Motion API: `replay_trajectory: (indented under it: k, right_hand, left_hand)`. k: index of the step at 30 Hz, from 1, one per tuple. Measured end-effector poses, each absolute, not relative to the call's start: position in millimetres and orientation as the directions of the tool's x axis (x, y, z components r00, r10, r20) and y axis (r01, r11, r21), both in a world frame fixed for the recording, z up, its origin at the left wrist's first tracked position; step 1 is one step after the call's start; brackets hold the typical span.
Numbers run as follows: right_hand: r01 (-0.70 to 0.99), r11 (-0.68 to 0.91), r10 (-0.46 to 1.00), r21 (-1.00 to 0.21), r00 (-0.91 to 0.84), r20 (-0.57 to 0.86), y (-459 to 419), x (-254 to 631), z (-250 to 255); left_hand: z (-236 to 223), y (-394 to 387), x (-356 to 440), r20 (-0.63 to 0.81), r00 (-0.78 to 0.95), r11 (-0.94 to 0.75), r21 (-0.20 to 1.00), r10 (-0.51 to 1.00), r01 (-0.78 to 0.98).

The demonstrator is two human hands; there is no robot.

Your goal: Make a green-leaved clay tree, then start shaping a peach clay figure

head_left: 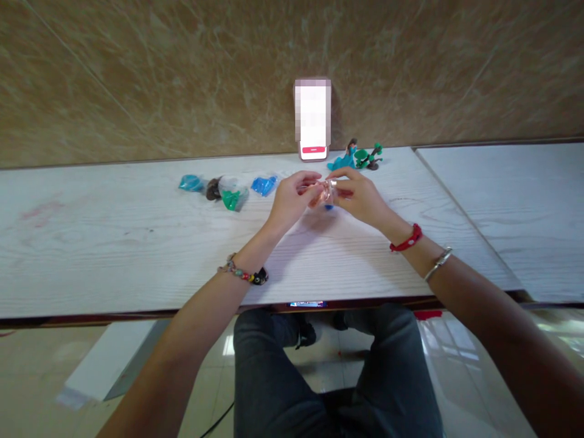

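Both of my hands meet over the middle of the white wooden table. My left hand and my right hand pinch a small clear plastic bag with pinkish material inside, fingers closed on it from either side. A bit of blue shows just under the bag. The bag is held a little above the tabletop.
To the left lie small bags of teal, brown, green and blue clay. A phone leans on the wall. Beside it stand a blue figure and green tree models. A second board adjoins at right.
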State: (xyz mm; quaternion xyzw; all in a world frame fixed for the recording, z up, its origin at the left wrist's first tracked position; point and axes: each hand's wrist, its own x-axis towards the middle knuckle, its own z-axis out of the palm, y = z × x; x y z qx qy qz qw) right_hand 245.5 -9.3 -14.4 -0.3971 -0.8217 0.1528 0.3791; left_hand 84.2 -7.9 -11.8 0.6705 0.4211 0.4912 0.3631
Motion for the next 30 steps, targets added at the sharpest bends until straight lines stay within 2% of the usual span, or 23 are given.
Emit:
replay_trajectory:
  k: [6,13,16,20,26,30]
  right_hand:
    - [0.531,0.632,0.775,-0.565,-0.419,0.474,-5,249,-19]
    - [0.359,0.646,0.719,-0.674,-0.582,0.379,-10,252,-16]
    - [0.348,0.629,0.716,-0.695,-0.608,0.343,-13,252,-13]
    - [0.379,0.647,0.716,-0.661,-0.601,0.356,-13,248,-12]
    - [0.407,0.683,0.713,-0.606,-0.552,0.432,-14,247,-11]
    - [0.462,0.650,0.758,-0.603,-0.448,0.474,-11,251,-10]
  left_hand:
    - [-13,-7,82,0.339,0.167,-0.368,0.910,0.926,0.190]
    - [-14,-8,77,0.207,0.253,-0.239,0.966,0.945,0.100]
    - [-15,-10,78,0.190,0.265,-0.218,0.972,0.946,0.083]
    - [-18,-10,80,0.156,0.282,-0.198,0.972,0.947,0.128]
    - [-12,-10,83,0.156,0.244,-0.183,0.978,0.957,0.096]
    - [-7,-12,81,0.080,0.280,-0.100,0.993,0.957,0.056]
